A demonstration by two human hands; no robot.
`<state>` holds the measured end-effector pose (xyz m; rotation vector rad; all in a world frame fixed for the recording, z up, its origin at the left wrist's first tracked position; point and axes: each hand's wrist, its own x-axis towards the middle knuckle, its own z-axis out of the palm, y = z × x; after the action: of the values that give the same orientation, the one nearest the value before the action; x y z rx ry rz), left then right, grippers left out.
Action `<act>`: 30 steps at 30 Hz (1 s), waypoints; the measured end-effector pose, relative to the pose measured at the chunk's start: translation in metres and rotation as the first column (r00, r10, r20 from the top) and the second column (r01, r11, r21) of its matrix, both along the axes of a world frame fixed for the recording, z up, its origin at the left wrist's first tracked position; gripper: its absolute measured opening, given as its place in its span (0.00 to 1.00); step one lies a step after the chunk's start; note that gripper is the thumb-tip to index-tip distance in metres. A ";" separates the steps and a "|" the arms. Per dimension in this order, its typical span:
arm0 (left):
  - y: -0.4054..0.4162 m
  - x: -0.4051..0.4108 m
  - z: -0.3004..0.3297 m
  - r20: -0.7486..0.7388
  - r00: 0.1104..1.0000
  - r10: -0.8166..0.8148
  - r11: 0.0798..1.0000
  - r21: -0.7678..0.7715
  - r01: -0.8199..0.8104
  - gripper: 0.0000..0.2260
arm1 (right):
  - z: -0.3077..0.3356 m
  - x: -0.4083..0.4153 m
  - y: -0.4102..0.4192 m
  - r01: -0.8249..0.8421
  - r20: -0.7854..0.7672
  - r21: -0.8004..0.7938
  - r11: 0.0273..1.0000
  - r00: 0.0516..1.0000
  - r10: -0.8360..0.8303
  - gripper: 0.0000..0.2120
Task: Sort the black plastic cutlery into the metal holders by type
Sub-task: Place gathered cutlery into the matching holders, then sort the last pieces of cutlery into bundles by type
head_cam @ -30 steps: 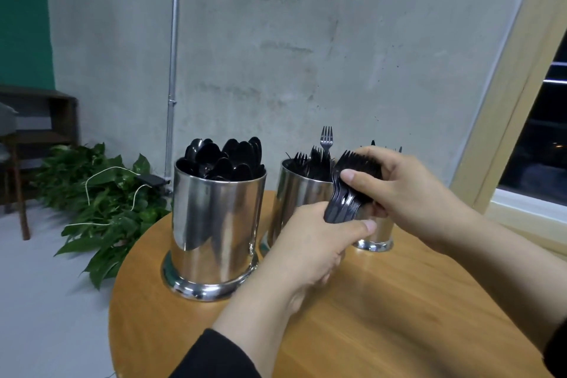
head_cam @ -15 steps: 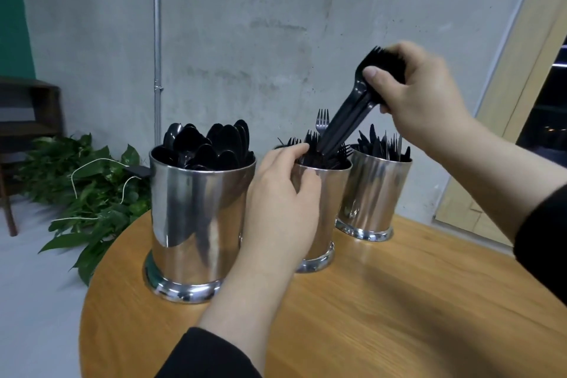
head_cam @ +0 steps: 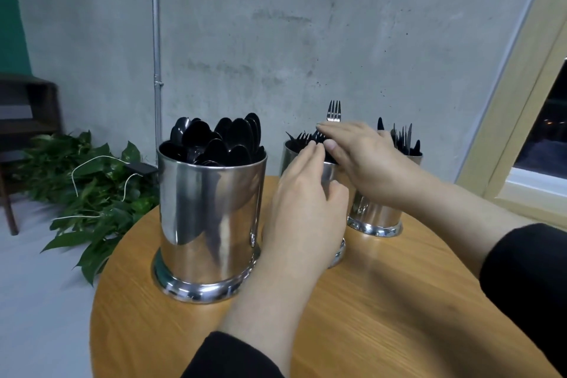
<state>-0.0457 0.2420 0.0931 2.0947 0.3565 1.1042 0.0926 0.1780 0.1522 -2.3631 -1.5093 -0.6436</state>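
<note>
Three shiny metal holders stand in a row on a round wooden table (head_cam: 368, 310). The big left holder (head_cam: 211, 218) is packed with black spoons (head_cam: 221, 141). Black forks (head_cam: 302, 136) and one taller metal fork (head_cam: 333, 110) stand in the middle holder (head_cam: 288, 153). The right holder (head_cam: 376, 215) has black knives (head_cam: 402, 138). My left hand (head_cam: 303, 205) grips the middle holder from the front and hides most of it. My right hand (head_cam: 362, 159) lies flat on the fork heads, fingers straight.
A concrete wall with a vertical metal pipe (head_cam: 156, 40) rises behind the table. Leafy green plants (head_cam: 92, 193) with a white cable and a dark phone (head_cam: 139, 167) lie on the floor at left. A wooden window frame (head_cam: 521, 95) is at right.
My right hand brought the bundle of black forks up out of my left hand, lowered it into the middle holder and now rests flat on top. My left hand moved onto that holder.
</note>
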 end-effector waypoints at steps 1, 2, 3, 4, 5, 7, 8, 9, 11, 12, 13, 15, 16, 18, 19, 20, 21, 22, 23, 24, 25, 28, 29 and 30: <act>0.000 0.000 -0.001 -0.002 1.000 -0.011 1.000 0.003 0.011 0.27 | -0.003 -0.001 -0.002 0.000 -0.016 0.012 1.000 1.000 0.000 0.24; 0.000 0.000 -0.002 -0.001 1.000 -0.017 1.000 0.004 0.017 0.27 | -0.004 -0.002 -0.004 -0.011 -0.034 0.047 0.999 0.999 0.013 0.24; -0.001 0.000 -0.003 0.007 1.000 -0.017 1.000 0.006 0.016 0.27 | -0.005 -0.002 -0.007 -0.029 -0.051 0.103 0.994 0.998 0.034 0.25; -0.002 0.001 -0.004 0.026 1.000 -0.011 1.000 0.010 0.010 0.27 | -0.004 -0.003 -0.011 -0.048 -0.067 0.174 0.984 0.996 0.060 0.25; -0.004 0.001 -0.004 0.056 0.998 -0.004 1.000 0.013 0.004 0.25 | -0.004 -0.004 -0.015 -0.059 -0.086 0.241 0.969 0.993 0.081 0.25; -0.011 0.000 -0.002 0.134 0.991 -0.005 1.000 0.002 0.005 0.23 | -0.007 -0.006 -0.027 -0.068 -0.109 0.325 0.943 0.988 0.109 0.24; -0.015 0.000 -0.001 0.170 0.985 -0.014 1.000 -0.009 0.016 0.21 | -0.011 -0.008 -0.035 -0.067 -0.108 0.336 0.939 0.988 0.109 0.23; -0.021 0.001 0.000 0.194 0.981 -0.025 0.999 -0.016 0.029 0.20 | -0.015 -0.011 -0.046 -0.061 -0.108 0.335 0.940 0.989 0.102 0.24; -0.036 0.003 0.000 0.207 0.977 -0.045 0.999 -0.016 0.049 0.18 | -0.027 -0.016 -0.073 -0.043 -0.111 0.310 0.950 0.991 0.081 0.26; -0.046 0.004 0.000 0.197 0.979 -0.059 0.998 -0.009 0.062 0.17 | -0.034 -0.018 -0.090 -0.026 -0.107 0.293 0.956 0.993 0.059 0.27; -0.058 0.006 -0.001 0.177 0.981 -0.082 0.997 0.008 0.082 0.16 | -0.041 -0.020 -0.111 0.005 -0.099 0.282 0.960 0.995 0.024 0.27; -0.084 0.012 -0.006 0.134 0.979 -0.157 0.988 0.032 0.154 0.16 | -0.059 -0.022 -0.158 0.097 -0.087 0.277 0.956 0.993 -0.076 0.25; -0.100 0.016 -0.008 0.103 0.972 -0.209 0.978 0.038 0.207 0.16 | -0.068 -0.024 -0.184 0.151 -0.084 0.278 0.949 0.988 -0.132 0.24; -0.128 0.029 -0.014 0.029 0.952 -0.304 0.952 0.053 0.302 0.16 | -0.083 -0.028 -0.232 0.245 -0.089 0.275 0.930 0.969 -0.229 0.23; -0.153 0.040 -0.019 -0.020 0.932 -0.362 0.931 0.050 0.363 0.16 | -0.091 -0.031 -0.267 0.308 -0.095 0.270 0.912 0.951 -0.293 0.22; -0.168 0.050 -0.025 -0.063 0.911 -0.407 0.911 0.048 0.410 0.17 | -0.097 -0.034 -0.289 0.351 -0.086 0.263 0.899 0.936 -0.340 0.21; -0.189 0.060 -0.032 -0.102 0.886 -0.452 0.887 0.051 0.458 0.18 | -0.103 -0.038 -0.317 0.390 -0.058 0.253 0.885 0.920 -0.389 0.21; -0.211 0.068 -0.039 -0.131 0.860 -0.494 0.862 0.060 0.504 0.19 | -0.107 -0.041 -0.344 0.431 -0.021 0.246 0.868 0.898 -0.439 0.20; -0.231 0.076 -0.046 -0.166 0.838 -0.519 0.841 0.076 0.536 0.21 | -0.110 -0.043 -0.368 0.469 0.003 0.254 0.846 0.874 -0.486 0.20; -0.250 0.082 -0.054 -0.204 0.819 -0.536 0.823 0.091 0.561 0.22 | -0.112 -0.045 -0.390 0.510 0.012 0.278 0.814 0.846 -0.534 0.20; -0.267 0.090 -0.061 -0.241 0.802 -0.546 0.808 0.102 0.581 0.24 | -0.112 -0.045 -0.409 0.546 0.005 0.310 0.778 0.818 -0.576 0.21; -0.313 0.112 -0.079 -0.359 0.756 -0.547 0.758 0.171 0.630 0.29 | -0.110 -0.037 -0.458 0.637 0.003 0.357 0.684 0.731 -0.682 0.23; -0.327 0.120 -0.081 -0.386 0.747 -0.542 0.740 0.201 0.641 0.30 | -0.110 -0.033 -0.472 0.677 0.008 0.345 0.650 0.691 -0.723 0.25; -0.341 0.126 -0.083 -0.398 0.738 -0.545 0.723 0.224 0.654 0.31 | -0.111 -0.029 -0.485 0.726 0.004 0.324 0.606 0.640 -0.768 0.28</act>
<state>0.0806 -0.0986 0.0105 2.4356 -0.4223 0.4566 0.0640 -0.3074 0.0415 -2.6748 -0.2962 -1.1424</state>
